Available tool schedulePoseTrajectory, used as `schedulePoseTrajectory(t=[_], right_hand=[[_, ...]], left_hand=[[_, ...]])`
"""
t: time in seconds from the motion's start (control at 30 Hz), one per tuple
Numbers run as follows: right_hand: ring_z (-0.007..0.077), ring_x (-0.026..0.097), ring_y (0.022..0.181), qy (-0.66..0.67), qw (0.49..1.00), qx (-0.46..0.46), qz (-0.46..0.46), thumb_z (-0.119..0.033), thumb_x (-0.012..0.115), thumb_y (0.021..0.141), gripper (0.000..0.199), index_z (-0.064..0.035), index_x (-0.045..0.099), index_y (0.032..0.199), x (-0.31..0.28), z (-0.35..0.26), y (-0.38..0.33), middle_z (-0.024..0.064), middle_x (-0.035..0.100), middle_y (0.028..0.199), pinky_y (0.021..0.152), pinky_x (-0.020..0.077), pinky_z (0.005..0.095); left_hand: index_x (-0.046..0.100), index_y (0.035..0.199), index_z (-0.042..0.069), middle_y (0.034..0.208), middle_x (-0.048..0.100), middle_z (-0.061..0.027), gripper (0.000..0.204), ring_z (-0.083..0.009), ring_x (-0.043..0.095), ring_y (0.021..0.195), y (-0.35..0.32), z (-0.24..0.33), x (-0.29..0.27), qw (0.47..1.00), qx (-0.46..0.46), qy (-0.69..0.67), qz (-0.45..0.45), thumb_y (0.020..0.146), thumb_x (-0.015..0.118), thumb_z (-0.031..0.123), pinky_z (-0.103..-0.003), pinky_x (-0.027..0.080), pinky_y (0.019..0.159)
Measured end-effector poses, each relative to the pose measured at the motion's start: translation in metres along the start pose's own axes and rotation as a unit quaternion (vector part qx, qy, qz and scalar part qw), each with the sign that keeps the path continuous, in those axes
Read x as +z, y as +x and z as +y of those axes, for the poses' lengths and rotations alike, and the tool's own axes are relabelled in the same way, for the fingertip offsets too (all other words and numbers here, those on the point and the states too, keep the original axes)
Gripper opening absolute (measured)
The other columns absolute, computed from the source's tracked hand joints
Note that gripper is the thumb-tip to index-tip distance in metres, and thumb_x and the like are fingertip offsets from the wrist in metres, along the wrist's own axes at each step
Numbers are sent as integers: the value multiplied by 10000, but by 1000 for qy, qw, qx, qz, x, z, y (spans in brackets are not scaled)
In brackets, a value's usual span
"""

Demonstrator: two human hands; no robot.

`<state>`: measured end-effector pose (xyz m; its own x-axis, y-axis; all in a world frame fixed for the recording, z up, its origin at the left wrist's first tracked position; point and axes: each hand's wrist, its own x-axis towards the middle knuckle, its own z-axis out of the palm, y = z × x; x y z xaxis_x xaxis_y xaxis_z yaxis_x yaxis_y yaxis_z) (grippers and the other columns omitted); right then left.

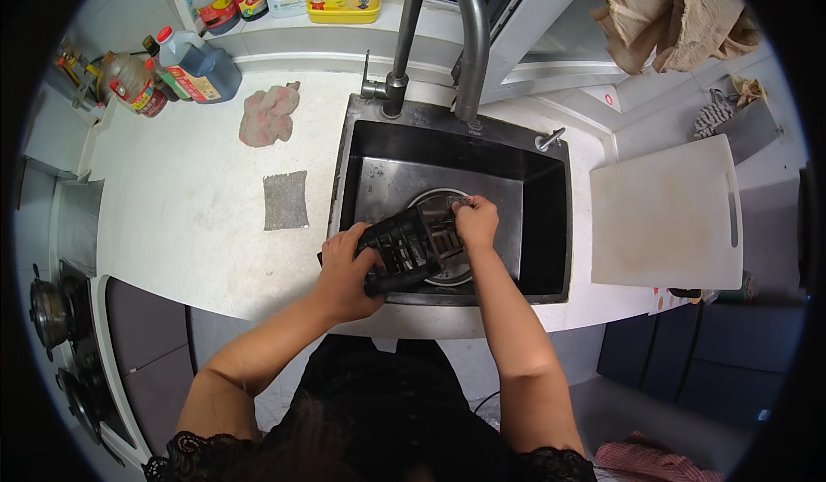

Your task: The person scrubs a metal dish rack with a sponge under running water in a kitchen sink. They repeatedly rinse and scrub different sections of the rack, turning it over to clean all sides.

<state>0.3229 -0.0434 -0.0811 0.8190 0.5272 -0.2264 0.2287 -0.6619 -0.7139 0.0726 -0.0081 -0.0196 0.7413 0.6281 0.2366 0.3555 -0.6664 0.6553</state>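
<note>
My left hand (348, 267) grips the near left end of a black slotted rack-like part (400, 248), with the thumb over its top. The part lies tilted over the front of the black sink (564, 224), above a round metal bowl (460, 277) standing in the basin. Over the part's far right end, my right hand (477, 222) is closed, fingertips pinched together. A small greyish, shiny bit shows at those fingertips, too small to name. The bowl's inside is mostly hidden by the part and my right hand.
A grey tap (397, 86) arches over the sink's back edge. Left on the white counter (189, 215) lie a grey scrub cloth (286, 200) and a crumpled pinkish rag (268, 114). Bottles (200, 64) stand behind. A white cutting board (662, 211) is at the right.
</note>
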Motion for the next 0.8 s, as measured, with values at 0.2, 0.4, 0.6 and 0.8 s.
schedulePoseTrajectory(t=[0.2,0.4,0.6,0.8], right_hand=[[132,598,725,404,892,195,52,-100,597,870,156,-39,624,1011,-17,35,6,32,642,847,561,483,273],[144,603,838,237,966,-97,-27,-93,652,830,181,-23,675,996,24,38,-52,52,665,931,782,469,263],[251,619,815,173,949,-263,4,-113,631,827,186,-24,670,985,72,-9,-24,145,646,862,734,469,334],[296,633,805,209,976,-13,59,-121,688,750,221,-7,671,938,99,-2,-22,160,655,880,734,482,380]], left_hand=[[539,859,105,1267,409,-218,438,-407,456,1079,5,-13,-5,991,-129,-30,17,478,755,118,-444,393,901],[543,878,82,1183,429,-209,448,-379,467,1075,21,-26,-11,960,-262,-97,19,489,764,118,-389,413,920],[541,883,85,1108,425,-168,433,-334,446,1064,34,-4,-8,951,-280,-132,24,510,755,130,-362,407,910],[549,872,101,1109,407,-139,450,-294,440,1069,29,18,11,956,-270,-111,43,489,787,104,-349,385,928]])
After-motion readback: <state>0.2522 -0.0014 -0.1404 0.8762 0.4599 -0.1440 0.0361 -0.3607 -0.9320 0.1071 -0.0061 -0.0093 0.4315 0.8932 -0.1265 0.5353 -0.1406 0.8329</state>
